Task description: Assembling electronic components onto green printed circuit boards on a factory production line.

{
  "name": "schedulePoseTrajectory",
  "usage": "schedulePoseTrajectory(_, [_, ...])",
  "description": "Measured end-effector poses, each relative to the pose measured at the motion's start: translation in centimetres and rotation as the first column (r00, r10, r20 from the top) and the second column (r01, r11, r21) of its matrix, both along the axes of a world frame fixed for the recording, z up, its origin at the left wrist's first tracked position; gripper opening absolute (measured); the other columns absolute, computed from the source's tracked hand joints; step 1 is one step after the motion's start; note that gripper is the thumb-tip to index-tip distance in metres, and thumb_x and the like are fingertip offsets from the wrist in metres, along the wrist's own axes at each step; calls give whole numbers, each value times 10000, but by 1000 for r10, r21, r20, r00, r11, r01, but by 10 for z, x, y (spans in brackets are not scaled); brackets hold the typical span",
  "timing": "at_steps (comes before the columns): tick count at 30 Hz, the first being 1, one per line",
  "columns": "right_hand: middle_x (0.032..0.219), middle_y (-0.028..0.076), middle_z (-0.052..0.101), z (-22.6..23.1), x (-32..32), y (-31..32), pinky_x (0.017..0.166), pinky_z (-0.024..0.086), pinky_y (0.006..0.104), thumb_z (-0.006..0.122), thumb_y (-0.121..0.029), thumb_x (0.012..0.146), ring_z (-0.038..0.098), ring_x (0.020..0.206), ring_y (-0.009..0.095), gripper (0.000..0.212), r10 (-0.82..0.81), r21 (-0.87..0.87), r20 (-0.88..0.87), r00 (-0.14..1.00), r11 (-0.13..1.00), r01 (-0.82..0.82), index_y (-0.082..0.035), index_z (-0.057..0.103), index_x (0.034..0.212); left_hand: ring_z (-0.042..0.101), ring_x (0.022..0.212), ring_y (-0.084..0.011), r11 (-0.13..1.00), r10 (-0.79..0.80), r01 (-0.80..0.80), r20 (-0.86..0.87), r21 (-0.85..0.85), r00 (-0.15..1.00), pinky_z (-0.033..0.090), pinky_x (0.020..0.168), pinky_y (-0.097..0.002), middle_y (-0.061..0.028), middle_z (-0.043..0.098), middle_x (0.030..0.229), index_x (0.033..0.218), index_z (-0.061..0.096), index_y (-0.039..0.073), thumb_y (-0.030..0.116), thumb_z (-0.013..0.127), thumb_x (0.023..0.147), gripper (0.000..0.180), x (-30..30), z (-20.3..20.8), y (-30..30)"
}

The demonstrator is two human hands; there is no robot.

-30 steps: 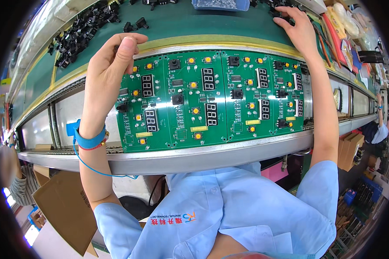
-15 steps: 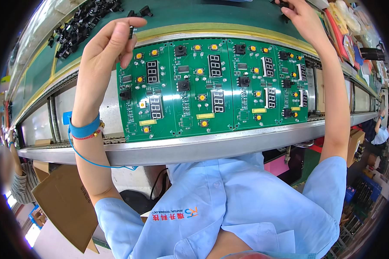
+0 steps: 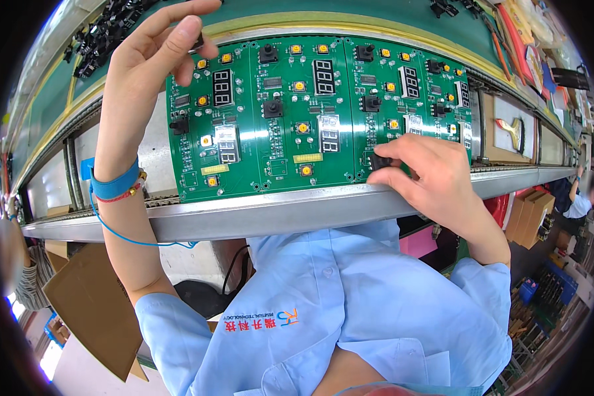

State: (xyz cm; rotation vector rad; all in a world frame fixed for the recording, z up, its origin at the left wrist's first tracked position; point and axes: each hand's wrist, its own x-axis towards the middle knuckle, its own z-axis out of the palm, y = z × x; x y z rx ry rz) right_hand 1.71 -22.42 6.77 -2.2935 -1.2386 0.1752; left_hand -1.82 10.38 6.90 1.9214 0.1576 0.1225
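Observation:
A panel of green circuit boards [image 3: 241, 179] lies across the rails before me, bearing digit displays, yellow-topped buttons and several black knobbed components. At the lower left of the third board, my right hand [image 3: 435, 175] pinches a black knobbed component [image 3: 379, 161] against or just above the surface; its underside is hidden. My left hand [image 3: 148, 63] is raised over the panel's upper left corner. Between its thumb and fingers is another small black component [image 3: 197, 43], mostly covered by the fingertips. A blue wrist strap [image 3: 115, 187] with a cord circles my left wrist.
A heap of black components [image 3: 109, 39] rests on the green surface at the far left, with more [image 3: 444, 8] at the far right. The metal rail [image 3: 277, 219] runs along the panel's near edge. A brush [image 3: 510, 132] lies right of the panel. Cardboard [image 3: 96, 310] stands lower left.
My right hand has come down from the far right to the third board with a black component. My left hand has shifted slightly up and left. The panel sits slightly higher and further left in view.

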Motion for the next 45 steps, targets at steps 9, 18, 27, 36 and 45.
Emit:
schedulePoseTrajectory(9, [746,69,612,-4,-10,3,528,473,328,787,-168,665,610,633,230,246,-21,-58,224,974,998,34,-28,670,830,396,605,2,1000,-1,2,41,-24,999,270,539,-141,47,569,879,1305,557,83,311,433,1015,388,0,-7,3])
schedulePoseTrajectory(18, [919,11,647,10,118,-5,619,451,260,678,-206,842,535,653,103,257,-329,80,374,867,943,324,-96,663,1075,503,665,-36,1000,6,-6,11,-15,1000,433,646,-175,-51,679,1064,1212,582,20,197,574,946,319,-5,3,8])
schedulePoseTrajectory(27, [951,85,630,-43,221,-31,721,491,316,672,-249,831,619,802,214,257,-385,78,296,874,922,380,-107,658,1045,581,811,-53,996,69,-70,32,49,997,484,693,-207,-23,680,965,1179,636,14,128,655,879,322,-19,-17,37])
schedulePoseTrajectory(36, [983,17,645,-13,179,-8,687,461,232,612,-171,909,612,849,97,172,-311,225,-330,891,891,394,-52,641,1030,590,768,-99,942,87,-92,29,324,996,483,690,-241,-49,666,924,1088,674,33,63,677,830,260,-31,-36,45])
schedulePoseTrajectory(45, [1043,15,586,15,83,47,633,431,182,589,-42,889,549,792,60,176,-23,268,-461,887,949,164,-20,656,1050,623,769,-274,794,-47,-96,218,600,975,500,681,-331,-103,645,913,989,679,43,64,669,799,191,-28,-34,35])
